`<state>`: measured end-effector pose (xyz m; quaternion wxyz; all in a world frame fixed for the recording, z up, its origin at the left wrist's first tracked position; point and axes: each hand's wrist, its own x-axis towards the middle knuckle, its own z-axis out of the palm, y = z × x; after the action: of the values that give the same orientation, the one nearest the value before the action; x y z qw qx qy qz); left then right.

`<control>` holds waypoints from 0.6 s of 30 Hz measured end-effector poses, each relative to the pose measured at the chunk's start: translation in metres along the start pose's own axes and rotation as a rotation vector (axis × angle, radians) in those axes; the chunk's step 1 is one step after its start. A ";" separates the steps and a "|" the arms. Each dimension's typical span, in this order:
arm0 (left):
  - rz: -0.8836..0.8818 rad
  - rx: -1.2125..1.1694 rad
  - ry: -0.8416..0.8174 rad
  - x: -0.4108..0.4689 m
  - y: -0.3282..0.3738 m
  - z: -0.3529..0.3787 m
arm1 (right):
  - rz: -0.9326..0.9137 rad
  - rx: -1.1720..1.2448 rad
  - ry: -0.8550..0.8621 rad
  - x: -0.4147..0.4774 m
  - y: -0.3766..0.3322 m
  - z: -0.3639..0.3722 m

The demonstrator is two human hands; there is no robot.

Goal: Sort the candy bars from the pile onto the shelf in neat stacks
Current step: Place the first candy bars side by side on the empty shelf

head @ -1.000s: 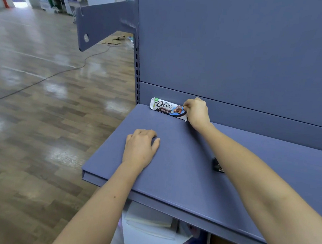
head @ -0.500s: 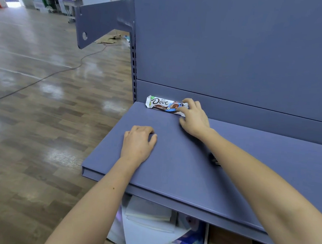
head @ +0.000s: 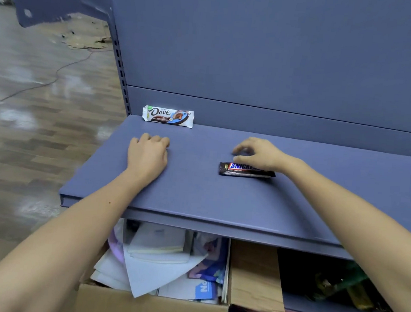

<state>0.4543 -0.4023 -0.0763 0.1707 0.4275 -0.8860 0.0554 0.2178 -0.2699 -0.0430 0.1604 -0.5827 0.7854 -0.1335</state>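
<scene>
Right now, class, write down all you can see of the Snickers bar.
The Snickers bar is a long, dark brown glossy wrapper with blue lettering on a white band edged in red. It lies flat and crosswise in mid-shelf, sealed as far as shows. The right hand hovers over its right end, covering the last letters; whether they touch is unclear.

The right hand (head: 261, 154) has left the Dove bar (head: 168, 116) and now hovers over the Snickers bar (head: 245, 170).
</scene>
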 end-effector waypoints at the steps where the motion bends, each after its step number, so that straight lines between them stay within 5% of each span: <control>1: 0.016 -0.012 -0.004 0.002 0.010 -0.002 | 0.016 -0.014 -0.026 -0.007 0.003 -0.004; 8: 0.124 -0.395 -0.147 0.003 0.085 -0.008 | 0.026 -0.173 -0.141 -0.043 0.022 -0.018; 18: 0.215 -0.538 -0.243 -0.009 0.102 0.001 | 0.000 0.080 0.075 -0.055 0.018 -0.005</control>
<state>0.3798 -0.3316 -0.0753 0.1637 0.2745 -0.9228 -0.2150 0.2147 -0.2115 -0.0399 0.1539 -0.5705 0.7848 -0.1867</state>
